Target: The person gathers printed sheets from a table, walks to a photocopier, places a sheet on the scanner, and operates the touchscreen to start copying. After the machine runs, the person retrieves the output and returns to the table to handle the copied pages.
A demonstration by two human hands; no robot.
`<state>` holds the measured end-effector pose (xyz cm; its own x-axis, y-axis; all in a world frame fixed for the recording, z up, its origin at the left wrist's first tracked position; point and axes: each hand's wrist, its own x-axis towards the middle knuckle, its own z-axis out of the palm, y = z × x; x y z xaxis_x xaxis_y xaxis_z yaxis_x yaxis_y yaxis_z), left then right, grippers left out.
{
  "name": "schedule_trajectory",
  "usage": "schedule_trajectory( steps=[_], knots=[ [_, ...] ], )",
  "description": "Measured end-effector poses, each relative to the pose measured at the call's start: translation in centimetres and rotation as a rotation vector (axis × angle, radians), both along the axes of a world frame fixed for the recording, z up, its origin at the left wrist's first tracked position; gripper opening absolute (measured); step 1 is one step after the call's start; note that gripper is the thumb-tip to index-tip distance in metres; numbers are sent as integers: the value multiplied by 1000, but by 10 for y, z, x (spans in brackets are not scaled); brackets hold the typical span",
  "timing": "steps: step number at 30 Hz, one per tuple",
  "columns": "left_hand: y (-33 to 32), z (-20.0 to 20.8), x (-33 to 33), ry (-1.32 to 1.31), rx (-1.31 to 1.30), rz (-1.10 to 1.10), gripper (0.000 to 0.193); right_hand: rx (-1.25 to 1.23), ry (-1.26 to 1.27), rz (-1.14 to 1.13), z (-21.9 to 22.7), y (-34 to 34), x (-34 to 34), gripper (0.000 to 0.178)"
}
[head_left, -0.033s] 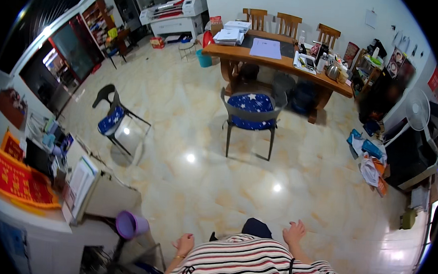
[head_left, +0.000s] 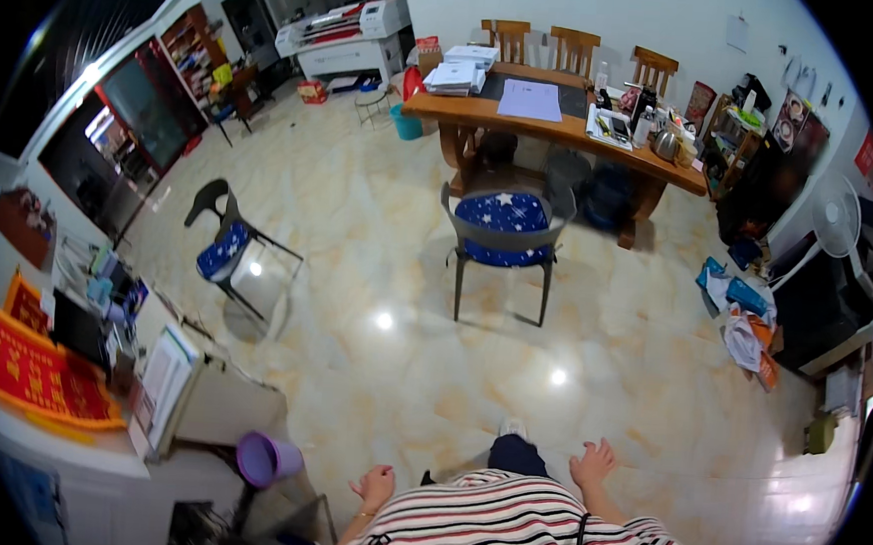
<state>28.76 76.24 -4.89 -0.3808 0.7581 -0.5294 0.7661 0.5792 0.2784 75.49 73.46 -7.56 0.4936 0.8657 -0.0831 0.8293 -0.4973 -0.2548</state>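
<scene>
My left hand (head_left: 375, 486) hangs low beside my striped shirt, its fingers loosely apart and nothing in it. A thin bracelet shows at that wrist. On the other side, my right hand (head_left: 593, 466) is held out over the tiled floor with fingers spread, also holding nothing. Between the hands, a dark trouser leg (head_left: 518, 457) and the tip of a white shoe (head_left: 513, 428) show. The purple bin (head_left: 267, 459) is the thing nearest my left hand, apart from it. Farther ahead stands a grey chair with a blue star-patterned cushion (head_left: 503, 217).
Behind that chair is a wooden desk (head_left: 545, 125) bearing papers, bottles and a kettle. A second grey chair (head_left: 226, 245) stands left. A cluttered counter (head_left: 211, 404) lines the near left. At right are a white fan (head_left: 837, 219), plastic bags (head_left: 743, 326) and a green container (head_left: 819, 434).
The white shoe tip has come into view ahead of my trouser leg. The room has shifted slightly in the picture, and both my hands stay empty.
</scene>
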Motion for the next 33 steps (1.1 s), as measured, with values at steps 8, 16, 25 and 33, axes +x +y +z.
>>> schedule_trajectory(
  steps=[8, 16, 25, 33],
  knots=[
    [180, 3, -38, 86, -167, 27, 38, 239, 17, 434, 36, 344, -38, 65],
    [365, -7, -111, 105, -230, 171, 39, 89, -49, 663, 36, 665, -136, 76],
    [611, -49, -273, 122, -303, -95, 39, -216, 123, 387, -7, 726, -166, 33],
    [1086, 51, -223, 345, 487, -109, 21, -595, 293, 230, -13, 756, -165, 41]
  ],
)
